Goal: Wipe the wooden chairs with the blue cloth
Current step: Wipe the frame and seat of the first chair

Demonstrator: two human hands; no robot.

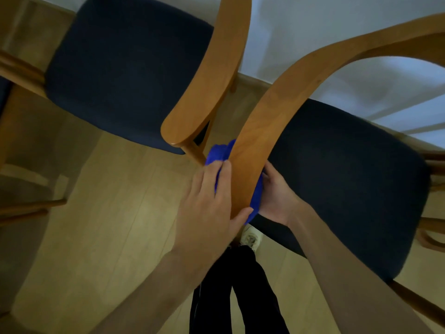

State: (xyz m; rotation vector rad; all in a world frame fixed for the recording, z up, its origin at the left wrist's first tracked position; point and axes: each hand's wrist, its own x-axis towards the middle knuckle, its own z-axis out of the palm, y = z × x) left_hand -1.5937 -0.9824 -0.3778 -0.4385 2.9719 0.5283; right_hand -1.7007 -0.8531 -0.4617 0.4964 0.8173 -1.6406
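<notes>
Two wooden chairs with dark blue seats stand side by side below me. The blue cloth [218, 154] is wrapped round the near end of the right chair's curved backrest [265, 121]. My left hand [207, 208] lies on the cloth on the backrest's left face, its thumb hooked round the lower edge. My right hand [277, 196] holds the cloth against the backrest's right face, above the seat [342, 179]; its fingertips are hidden behind the wood. The left chair's backrest [207, 80] ends close beside the cloth.
Light wooden floor [108, 237] spreads to the left and below. My dark trousers [240, 297] and a white shoe [250, 238] show under the backrest. More wooden chair parts sit at the left edge [14, 68] and the right edge [433, 237]. A white wall [337, 20] lies beyond.
</notes>
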